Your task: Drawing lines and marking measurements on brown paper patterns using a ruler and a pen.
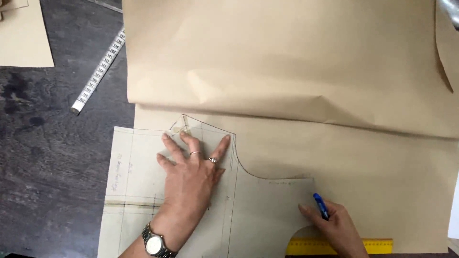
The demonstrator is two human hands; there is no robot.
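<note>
The left hand (191, 179) is pressing, fingers spread flat, on the pale grey-green cut paper pattern piece (267, 210) lying over brown kraft paper (363, 181); the right hand (337, 227) is gripping a blue pen (320, 205) at the pattern's edge, tracing its outline; the next stroke calls for steady pressure

The right hand (337, 229) covers most of a blue pen (321, 205), its tip unseen, and part of a yellow ruler (377, 245). The picture's bottom edge cuts off the paper pattern (267, 215); its pencilled notes are too small to read. A shiny object (452, 9) at top right is blurred.
</note>
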